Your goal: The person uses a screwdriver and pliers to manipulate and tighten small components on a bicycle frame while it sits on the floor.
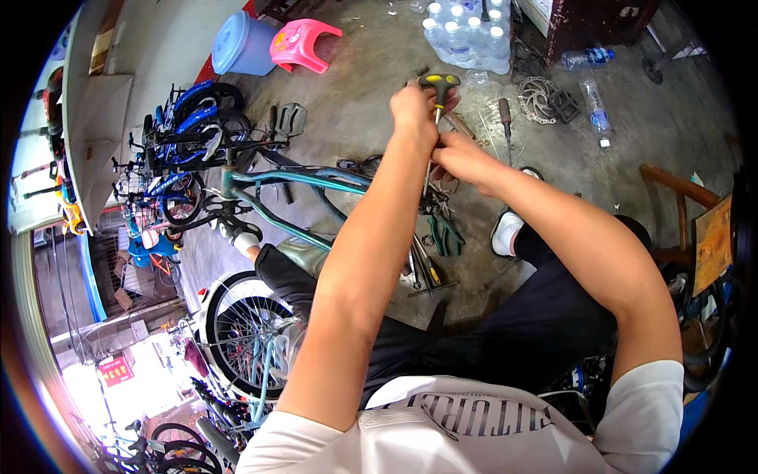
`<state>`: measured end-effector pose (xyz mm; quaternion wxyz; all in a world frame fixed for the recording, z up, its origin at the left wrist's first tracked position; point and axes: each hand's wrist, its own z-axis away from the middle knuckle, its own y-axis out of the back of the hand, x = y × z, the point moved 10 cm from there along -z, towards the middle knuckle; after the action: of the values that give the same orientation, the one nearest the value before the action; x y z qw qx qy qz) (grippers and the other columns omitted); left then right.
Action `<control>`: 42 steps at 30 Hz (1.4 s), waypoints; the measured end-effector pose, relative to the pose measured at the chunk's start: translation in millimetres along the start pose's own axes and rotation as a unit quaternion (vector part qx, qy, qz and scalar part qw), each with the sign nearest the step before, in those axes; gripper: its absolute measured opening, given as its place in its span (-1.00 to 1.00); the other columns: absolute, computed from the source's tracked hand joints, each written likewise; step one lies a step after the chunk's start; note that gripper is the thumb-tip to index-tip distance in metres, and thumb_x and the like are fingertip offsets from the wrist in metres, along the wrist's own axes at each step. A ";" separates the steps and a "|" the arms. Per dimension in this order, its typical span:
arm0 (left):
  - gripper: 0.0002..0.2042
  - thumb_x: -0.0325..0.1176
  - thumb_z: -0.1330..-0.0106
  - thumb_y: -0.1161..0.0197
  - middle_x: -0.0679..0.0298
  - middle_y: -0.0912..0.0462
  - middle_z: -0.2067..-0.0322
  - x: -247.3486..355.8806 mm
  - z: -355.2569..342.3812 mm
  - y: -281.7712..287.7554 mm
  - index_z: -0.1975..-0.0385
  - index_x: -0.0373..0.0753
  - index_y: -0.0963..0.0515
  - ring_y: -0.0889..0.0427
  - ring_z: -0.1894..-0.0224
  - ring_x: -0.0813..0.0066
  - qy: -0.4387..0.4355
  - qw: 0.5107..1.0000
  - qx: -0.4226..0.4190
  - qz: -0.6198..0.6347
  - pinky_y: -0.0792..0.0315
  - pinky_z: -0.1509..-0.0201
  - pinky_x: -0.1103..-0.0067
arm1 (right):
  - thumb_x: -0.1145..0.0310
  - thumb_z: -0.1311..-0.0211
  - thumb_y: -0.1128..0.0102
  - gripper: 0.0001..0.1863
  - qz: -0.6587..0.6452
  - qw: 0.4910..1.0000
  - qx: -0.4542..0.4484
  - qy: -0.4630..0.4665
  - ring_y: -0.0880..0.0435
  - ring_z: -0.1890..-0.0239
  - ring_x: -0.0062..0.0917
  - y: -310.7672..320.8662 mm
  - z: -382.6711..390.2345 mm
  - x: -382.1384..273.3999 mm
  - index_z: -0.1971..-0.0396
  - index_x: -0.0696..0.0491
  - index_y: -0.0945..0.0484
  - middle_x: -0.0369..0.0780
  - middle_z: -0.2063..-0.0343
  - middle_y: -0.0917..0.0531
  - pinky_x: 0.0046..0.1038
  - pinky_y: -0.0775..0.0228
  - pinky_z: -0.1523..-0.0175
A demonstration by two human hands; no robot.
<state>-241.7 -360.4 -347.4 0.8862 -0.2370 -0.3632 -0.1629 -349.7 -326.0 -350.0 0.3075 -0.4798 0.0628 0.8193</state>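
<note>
My left hand is closed around the upper part of a T-handle hex key, just under its black and yellow grip. Lower on the same tool, my right hand pinches the thin metal shaft. The shaft slants down between my hands, and its tip is hard to make out. Beneath it on the floor lie green-handled pliers among several other hand tools. To the left, a teal bicycle frame reaches behind my left forearm, which hides part of it.
A dark-handled screwdriver and a brake disc lie at the far right. Shrink-wrapped bottles, a pink stool and a blue bucket stand farther back. A bicycle wheel is at my left, a wooden stool at right.
</note>
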 end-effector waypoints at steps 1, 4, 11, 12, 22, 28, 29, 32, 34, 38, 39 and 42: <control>-0.77 -0.35 -0.54 0.07 0.09 -0.65 0.34 -3.1 -4.1 3.5 0.08 -0.35 -0.48 -0.73 0.28 -0.01 0.016 0.999 0.002 -0.039 -0.63 0.12 0.03 | 0.34 -0.40 -0.18 -0.82 -0.014 1.000 -0.023 -0.005 -0.67 0.42 -0.57 -3.9 3.4 -3.0 0.21 0.15 -0.61 -0.26 0.39 -0.70 -0.46 -0.48 0.30; -0.74 -0.30 -0.55 0.09 0.08 -0.66 0.28 -4.9 -13.5 23.5 0.02 -0.38 -0.42 -0.71 0.24 -0.03 0.052 0.987 0.018 -0.152 -0.58 0.09 -0.07 | 0.29 -0.44 -0.19 -0.79 -0.009 1.000 -0.027 -0.012 -0.65 0.47 -0.59 -10.7 5.8 -2.3 0.26 0.16 -0.59 -0.26 0.42 -0.68 -0.46 -0.46 0.37; -0.45 0.20 -0.39 -0.22 -0.06 -0.77 0.20 69.2 75.3 -92.8 0.20 -0.28 -0.73 -0.78 0.08 -0.04 -0.302 0.506 -0.003 -0.808 -0.61 -0.01 0.19 | 0.19 -0.39 -0.31 -0.65 0.039 0.999 0.013 0.036 -0.66 0.53 -0.54 2.8 -6.8 4.8 0.36 0.24 -0.60 -0.18 0.48 -0.69 -0.42 -0.47 0.42; -0.48 0.18 -0.38 -0.25 -0.06 -0.78 0.20 63.5 73.7 -99.5 0.21 -0.26 -0.74 -0.78 0.08 -0.05 -0.298 0.448 -0.024 -0.843 -0.61 0.00 0.21 | 0.18 -0.38 -0.31 -0.63 0.056 0.997 0.014 0.049 -0.66 0.52 -0.54 3.3 -9.4 3.6 0.37 0.24 -0.60 -0.18 0.50 -0.69 -0.41 -0.48 0.41; -0.70 -0.30 -0.38 -0.26 0.14 -0.66 0.03 52.3 3.5 -26.0 -0.05 -0.23 -0.63 -0.63 -0.03 0.23 -0.147 0.864 -0.110 -0.469 -0.57 -0.08 0.24 | 0.29 -0.46 -0.09 -0.77 -0.047 0.996 -0.071 -0.014 -0.64 0.37 -0.61 -8.8 4.0 -2.4 0.26 0.10 -0.66 -0.30 0.32 -0.74 -0.53 -0.43 0.34; -0.72 -0.20 -0.30 -0.29 0.03 -0.64 0.03 40.1 81.5 -94.9 0.12 -0.23 -0.67 -0.62 -0.08 -0.05 -0.435 0.387 -0.100 -0.807 -0.59 -0.08 0.25 | 0.37 -0.44 -0.11 -0.82 -0.045 0.997 -0.055 -0.005 -0.68 0.44 -0.59 0.1 -6.8 8.0 0.31 0.11 -0.63 -0.24 0.38 -0.78 -0.51 -0.49 0.40; -0.69 -0.14 -0.33 -0.28 -0.02 -0.67 0.06 38.7 80.9 -98.8 0.16 -0.28 -0.65 -0.67 0.01 -0.13 -0.446 0.397 -0.109 -0.795 -0.61 -0.06 0.24 | 0.38 -0.43 -0.12 -0.83 -0.049 0.997 -0.051 -0.002 -0.68 0.46 -0.58 1.4 -8.6 9.3 0.32 0.12 -0.63 -0.23 0.40 -0.77 -0.50 -0.50 0.41; -0.64 -0.10 -0.36 -0.25 -0.09 -0.69 0.10 48.0 58.5 -85.7 0.07 -0.28 -0.60 -0.72 0.14 -0.18 -0.391 0.553 -0.055 -0.734 -0.62 -0.05 0.23 | 0.38 -0.43 -0.20 -0.85 -0.048 0.998 -0.022 -0.015 -0.69 0.51 -0.54 5.5 -14.5 17.6 0.33 0.15 -0.61 -0.22 0.42 -0.76 -0.47 -0.52 0.46; -0.66 -0.16 -0.52 -0.10 -0.08 -0.71 0.19 43.0 22.1 -46.2 0.01 -0.34 -0.51 -0.75 0.26 -0.08 -0.244 0.817 -0.027 -0.521 -0.65 0.12 0.12 | 0.36 -0.43 -0.21 -0.83 -0.025 0.999 -0.008 -0.029 -0.69 0.51 -0.54 6.9 -13.3 18.7 0.32 0.15 -0.61 -0.22 0.42 -0.75 -0.47 -0.52 0.45; -0.67 -0.23 -0.63 0.08 -0.02 -0.69 0.29 -8.1 -14.3 2.6 -0.04 -0.44 -0.41 -0.75 0.30 0.09 0.061 0.992 -0.038 -0.103 -0.67 0.27 0.13 | 0.34 -0.41 -0.28 -0.82 -0.066 0.998 -0.019 -0.005 -0.67 0.51 -0.55 -4.3 3.2 -1.0 0.28 0.17 -0.60 -0.23 0.44 -0.71 -0.47 -0.47 0.46; -0.65 -0.21 -0.62 0.05 -0.01 -0.69 0.29 -7.6 -6.5 -0.4 -0.01 -0.45 -0.43 -0.76 0.30 0.10 0.060 0.979 -0.036 -0.191 -0.66 0.33 0.17 | 0.31 -0.41 -0.29 -0.80 -0.044 0.999 -0.012 0.001 -0.67 0.50 -0.56 0.9 5.3 -1.6 0.24 0.17 -0.61 -0.23 0.43 -0.72 -0.46 -0.46 0.45; -0.55 -0.05 -0.53 -0.11 -0.06 -0.74 0.20 34.2 20.3 -18.0 0.04 -0.44 -0.56 -0.79 0.15 0.05 -0.064 0.854 0.041 -0.514 -0.66 0.20 0.25 | 0.29 -0.41 -0.29 -0.78 -0.019 1.000 -0.004 -0.023 -0.67 0.50 -0.56 4.0 -1.8 9.1 0.23 0.17 -0.63 -0.23 0.41 -0.73 -0.45 -0.47 0.43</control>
<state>-238.1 -368.4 -304.7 0.6601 0.0104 -0.4952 -0.5647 -353.9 -325.9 -359.1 0.3224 -0.4629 0.0430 0.8246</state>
